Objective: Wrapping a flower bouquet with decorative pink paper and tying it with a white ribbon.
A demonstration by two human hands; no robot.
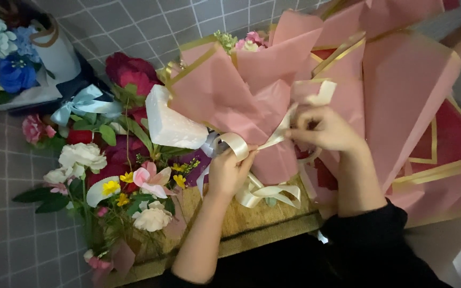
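My left hand is pinching a loop of the cream satin ribbon, fingers pressed together on it right at the waist of the bouquet. My right hand is closed on the other stretch of the same ribbon, thumb and fingers pinching it, and the band runs taut between my two hands. More cream loops and tails hang just below my left hand.

The bouquet's pink wrapping paper, edged with gold, fans out above and to the right of my hands, with darker red sheets showing at the right. A few small pink blooms peek over the top of the paper. The bundle lies over a straw-coloured woven mat near the table's near edge.

A white foam block rests just left of the wrapped bundle. Further left lies a heap of loose artificial flowers, red, white, pink and yellow, with a pale blue bow on top. In the far left corner of the grey grid-patterned table sits a blue and white arrangement.
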